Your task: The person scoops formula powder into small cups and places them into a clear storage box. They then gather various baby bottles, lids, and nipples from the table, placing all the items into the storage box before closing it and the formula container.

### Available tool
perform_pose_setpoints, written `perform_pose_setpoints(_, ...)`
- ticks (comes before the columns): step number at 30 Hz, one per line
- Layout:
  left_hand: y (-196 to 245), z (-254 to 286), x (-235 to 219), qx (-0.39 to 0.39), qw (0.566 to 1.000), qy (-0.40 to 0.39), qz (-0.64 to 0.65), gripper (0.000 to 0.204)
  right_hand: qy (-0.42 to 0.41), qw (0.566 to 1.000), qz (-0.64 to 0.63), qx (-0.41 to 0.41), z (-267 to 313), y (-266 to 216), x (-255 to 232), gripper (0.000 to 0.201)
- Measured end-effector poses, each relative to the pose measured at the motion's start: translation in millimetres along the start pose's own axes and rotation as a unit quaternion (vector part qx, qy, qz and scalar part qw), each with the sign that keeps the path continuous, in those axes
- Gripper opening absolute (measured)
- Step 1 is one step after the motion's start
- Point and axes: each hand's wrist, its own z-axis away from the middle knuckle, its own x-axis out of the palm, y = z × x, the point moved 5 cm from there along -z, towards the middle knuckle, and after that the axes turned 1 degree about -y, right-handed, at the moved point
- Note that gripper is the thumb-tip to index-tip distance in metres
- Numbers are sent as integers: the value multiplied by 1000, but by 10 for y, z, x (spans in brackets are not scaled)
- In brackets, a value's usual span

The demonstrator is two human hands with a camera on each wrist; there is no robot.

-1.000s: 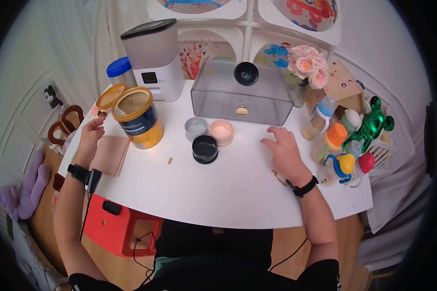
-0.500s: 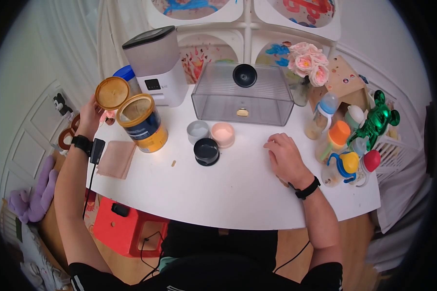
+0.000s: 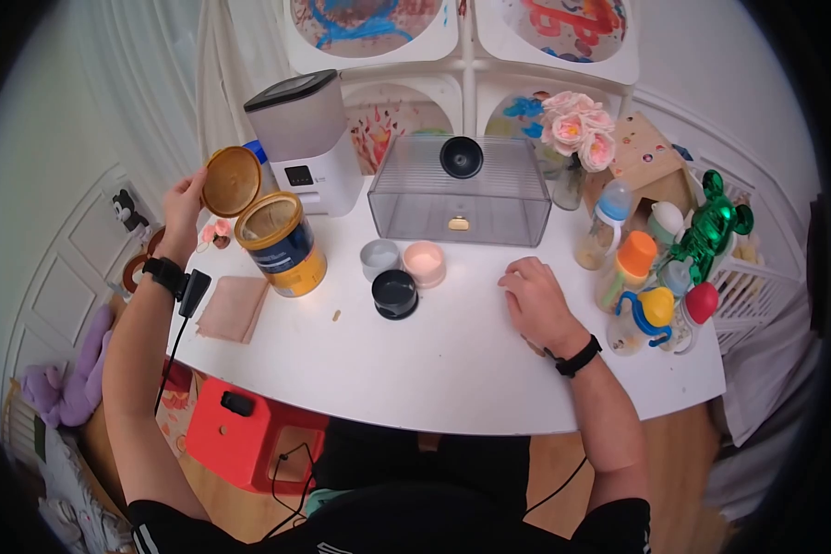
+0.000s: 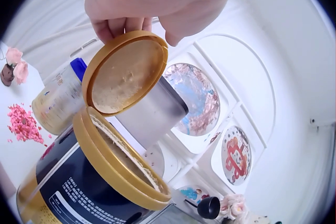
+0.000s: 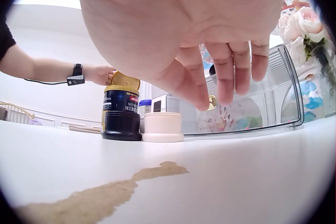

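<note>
On the left of the table stands a milk powder tin, dark blue and gold, with a gold rim. Its hinged gold lid is tilted up, the pale inner face showing in the left wrist view. My left hand pinches that lid at its upper edge, fingers behind it and thumb near the rim. By the table's right side, my right hand rests low over the white top, fingers loosely bent and holding nothing. Between the hands sit three small round containers: grey, pink and black.
A white dispenser stands behind the tin, beside a blue-lidded jar. A clear box bearing a black scoop is at the back. Several baby bottles crowd the right edge. A folded pinkish cloth lies front left.
My left hand has risen to the tin's lid and swung it upright from its laid-back position. The right hand's fingers have curled in slightly. The head view has shifted a little.
</note>
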Motion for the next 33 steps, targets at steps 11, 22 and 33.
perform_pose_setpoints(11,340,392,436,137,980,-79,-120,32,-3,1000,1,-4,17,-11,-2,15)
perform_pose_setpoints(22,407,1017,783,206,913,-169,-310,33,-11,1000,0,1,25,1,-6,17)
perform_pose_setpoints(33,632,1277,1201,280,743,-231,-563,72,-23,1000,13,6,21,18,24,12)
